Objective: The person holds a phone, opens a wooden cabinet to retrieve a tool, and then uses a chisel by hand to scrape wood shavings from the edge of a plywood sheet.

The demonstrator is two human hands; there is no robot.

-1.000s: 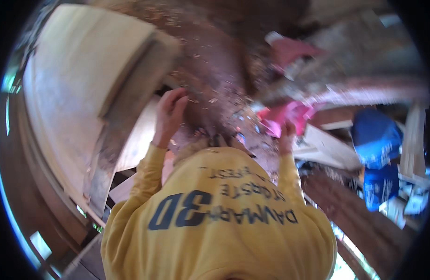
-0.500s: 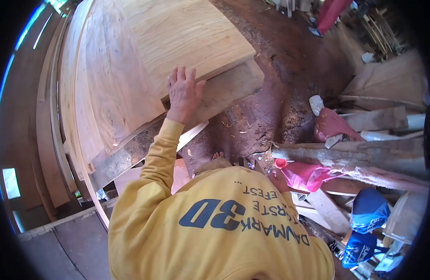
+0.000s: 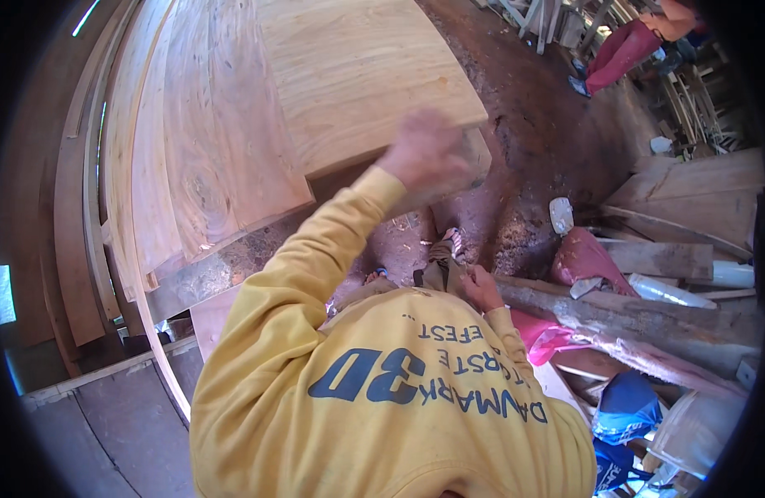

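Note:
My left hand (image 3: 422, 149), smeared by motion, is over the near right corner of a pale wooden board (image 3: 362, 75); I cannot tell whether it touches it. The board lies among wide wooden panels (image 3: 208, 158), above a darker, worn ledge (image 3: 200, 270). My right hand (image 3: 480, 289) hangs low beside my trousers, right of my body, with fingers curled; what they hold, if anything, I cannot make out. A rough grey timber (image 3: 606, 311) and pink sheeting (image 3: 544, 336) are beside it.
A person in red trousers (image 3: 611, 54) stands at upper right. Dirt floor (image 3: 557, 141) runs between the panels and stacked wood scraps (image 3: 673, 191). At lower right are blue bags (image 3: 627, 402). Planks (image 3: 75, 232) lean at the left.
My left hand has moved right along the board edge and blurred. My right hand has come into clearer view beside my trousers. The view has shifted, showing my foot and more of the other person.

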